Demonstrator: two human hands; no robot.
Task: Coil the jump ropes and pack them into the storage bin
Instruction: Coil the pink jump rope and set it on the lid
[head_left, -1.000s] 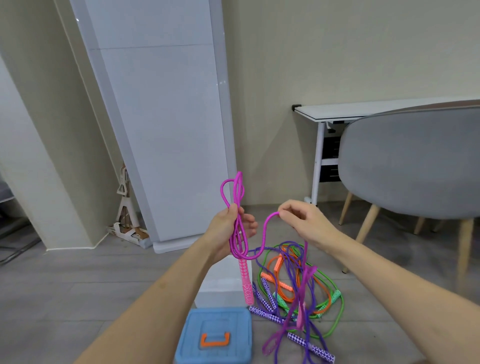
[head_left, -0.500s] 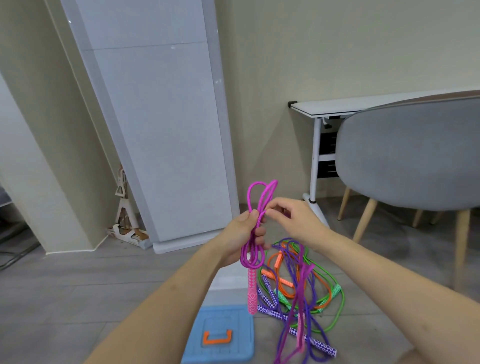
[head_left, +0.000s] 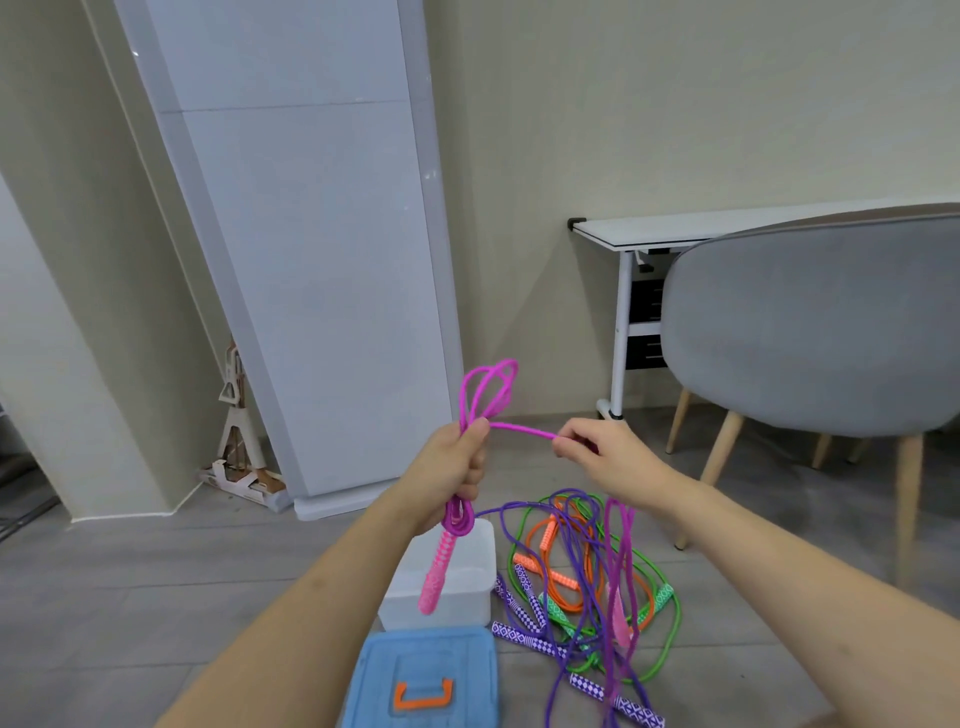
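Now the right hand (head_left: 597, 452), pinching the pink jump rope (head_left: 485, 395), has drawn away from the left hand (head_left: 457, 467) gripping the coil; another loop follows.

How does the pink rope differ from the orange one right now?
The pink rope is gathered into loops gripped by the left hand, its free end pinched by the right hand; the orange rope lies loose on the floor, untouched and tangled with others. Both have patterned handles.

Left grip (head_left: 457, 462) fisted, right grip (head_left: 597, 452) pinching
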